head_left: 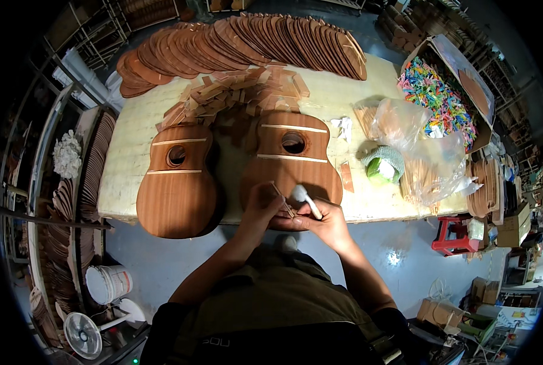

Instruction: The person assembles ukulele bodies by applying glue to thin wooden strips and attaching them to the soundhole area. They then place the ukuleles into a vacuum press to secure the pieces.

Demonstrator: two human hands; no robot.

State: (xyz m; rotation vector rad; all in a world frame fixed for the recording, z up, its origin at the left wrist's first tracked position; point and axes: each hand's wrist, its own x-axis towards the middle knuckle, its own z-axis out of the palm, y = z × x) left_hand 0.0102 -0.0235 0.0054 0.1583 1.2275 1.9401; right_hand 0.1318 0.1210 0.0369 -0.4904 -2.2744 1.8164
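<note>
At the table's near edge, my left hand (pixel 263 204) pinches a thin wooden strip (pixel 282 198), slanted down toward my right hand. My right hand (pixel 327 224) is closed around a white tool with a rounded, pale end (pixel 307 202), perhaps a small brush; its fingertips meet the strip's lower end. Both hands are over the lower part of a brown guitar-shaped wooden panel (pixel 293 173), with a round sound hole and two pale crosswise strips. To its left lies a similar guitar-shaped panel (pixel 177 205), also with a sound hole and two pale strips.
Small wooden pieces (pixel 223 91) lie heaped behind the panels, before a long row of curved wooden boards (pixel 235 42). At right are plastic bags of thin sticks (pixel 429 176), a green-and-white container (pixel 383 165) and a box of colourful clips (pixel 435 100). A red stool (pixel 451 237) stands beyond.
</note>
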